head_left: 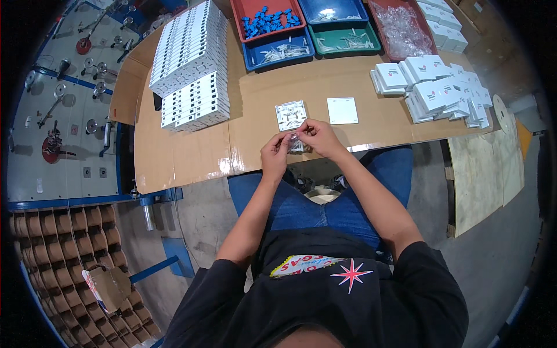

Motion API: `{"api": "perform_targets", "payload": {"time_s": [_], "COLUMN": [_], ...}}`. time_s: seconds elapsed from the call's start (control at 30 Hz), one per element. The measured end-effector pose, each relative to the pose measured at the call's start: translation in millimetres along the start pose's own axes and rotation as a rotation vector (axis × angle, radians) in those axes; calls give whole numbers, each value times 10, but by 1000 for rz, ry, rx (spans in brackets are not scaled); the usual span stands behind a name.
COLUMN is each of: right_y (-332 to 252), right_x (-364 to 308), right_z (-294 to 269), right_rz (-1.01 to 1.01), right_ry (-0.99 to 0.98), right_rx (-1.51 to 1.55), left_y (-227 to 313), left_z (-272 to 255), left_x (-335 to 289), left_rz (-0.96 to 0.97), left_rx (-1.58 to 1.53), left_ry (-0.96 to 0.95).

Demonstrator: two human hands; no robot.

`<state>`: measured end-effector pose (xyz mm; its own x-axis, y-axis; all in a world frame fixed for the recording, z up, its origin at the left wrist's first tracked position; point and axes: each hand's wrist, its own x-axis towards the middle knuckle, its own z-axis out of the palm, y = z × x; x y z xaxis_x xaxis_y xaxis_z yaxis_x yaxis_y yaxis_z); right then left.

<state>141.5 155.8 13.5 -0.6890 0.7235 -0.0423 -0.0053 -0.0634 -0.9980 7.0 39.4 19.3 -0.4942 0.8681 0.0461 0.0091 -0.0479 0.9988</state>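
My left hand (275, 152) and my right hand (319, 139) meet at the table's near edge. Both are closed, pinching the top of a small clear plastic bag (296, 146) between the fingertips. Small pale parts show through the bag, too small to name. Just beyond my fingers lies a white square plastic housing (290, 113) with moulded details inside. To its right, apart from it, a flat white square cover plate (343, 111) rests on the cardboard.
Tall stacks of white square housings (191, 49) stand at left. Along the back are a red bin (237, 10) of blue pieces, blue and green trays (348, 49) of small parts, and a red bin (430, 35) of clear bags. White boxes (435, 93) pile up at right.
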Motion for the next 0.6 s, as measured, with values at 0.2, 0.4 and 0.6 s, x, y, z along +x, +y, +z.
{"api": "perform_targets", "payload": {"time_s": [0.2, 0.4, 0.6], "right_y": [-11, -49, -2], "right_x": [0, -3, 13], "right_z": [15, 21, 23], "right_rz": [-3, -19, -87], "right_ry": [5, 20, 32], "right_rx": [-11, -69, -112], "left_y": [-39, -27, -87], "left_z": [-35, -29, -50], "left_x": [3, 3, 17], "left_rz": [-4, -38, -32], "left_rx": [-4, -48, -33], "left_ry": [-2, 29, 21]}}
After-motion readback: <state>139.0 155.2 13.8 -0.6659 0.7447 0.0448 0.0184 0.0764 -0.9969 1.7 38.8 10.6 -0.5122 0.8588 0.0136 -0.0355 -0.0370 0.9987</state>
